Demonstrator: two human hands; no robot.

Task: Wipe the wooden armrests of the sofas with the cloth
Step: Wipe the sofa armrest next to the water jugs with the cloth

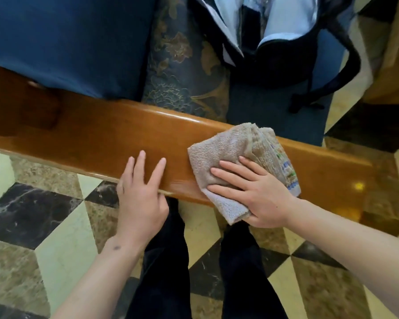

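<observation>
A glossy brown wooden armrest runs across the view from the left edge down to the right. A folded beige terry cloth with a coloured woven border lies on its right half and hangs over the near edge. My right hand lies flat on the cloth, fingers spread, pressing it to the wood, thumb under the hanging part. My left hand rests on the bare wood just left of the cloth, fingers apart, holding nothing.
Beyond the armrest are a blue seat cushion, a dark floral cushion and an open dark backpack. Below lies a marble floor in a cube pattern. My dark-trousered legs stand against the armrest.
</observation>
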